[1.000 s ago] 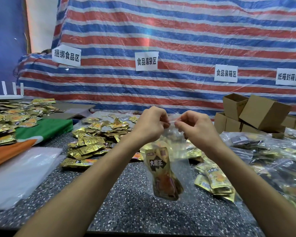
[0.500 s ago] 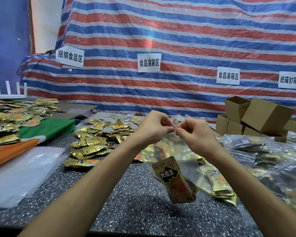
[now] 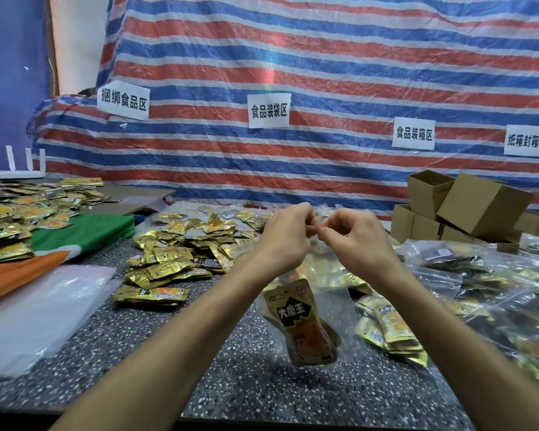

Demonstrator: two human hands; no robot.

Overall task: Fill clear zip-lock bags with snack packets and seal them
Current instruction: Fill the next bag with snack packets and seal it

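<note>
The left hand point(image 3: 285, 234) and right hand point(image 3: 355, 241) pinched the clear zip-lock bag's point(image 3: 335, 303) top seal, fingers clamped and touching, no longer apart as a second earlier. Its snack packet point(image 3: 302, 325), marked 大魔王, hung at 6 o'clock over bare tabletop point(image 3: 246, 384). At 12 o'clock a sign point(image 3: 269, 110) read 食品装袋区.

Speckled table point(image 3: 246, 387): gold packets point(image 3: 165, 265), cardboard boxes point(image 3: 479, 209), probably plastic sheets point(image 3: 44, 312) left.

It looks like a makeshift packing workshop: a striped tarp point(image 3: 324, 73) backdrop carries paper signs point(image 3: 269, 110) marking work zones, a speckled bench point(image 3: 246, 377) is heaped with gold snack packets point(image 3: 168, 262), and cardboard boxes point(image 3: 479, 203) are stacked on the right.
</note>
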